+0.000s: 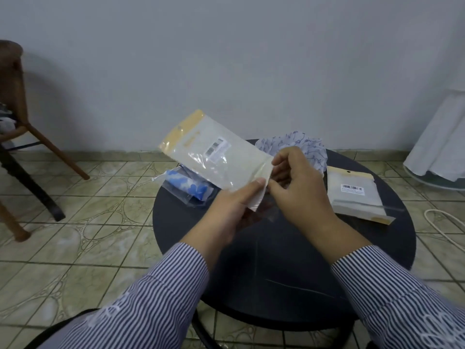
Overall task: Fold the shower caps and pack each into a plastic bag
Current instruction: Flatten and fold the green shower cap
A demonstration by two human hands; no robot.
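I hold a flat plastic bag (214,157) with a yellow header and a barcode label up over the round black table (289,273). My left hand (236,205) pinches its lower open end from below, and my right hand (297,182) grips the same end's flap from the right. A crumpled white shower cap with blue print (299,147) lies at the table's far edge behind my right hand. A packed bag holding a blue-dotted cap (188,188) lies at the table's left edge. More flat bags (357,195) lie stacked at the right.
A wooden chair (17,102) stands on the tiled floor at the far left. White cloth (442,137) drapes over something at the right wall, and a white cable (445,222) runs on the floor beside the table.
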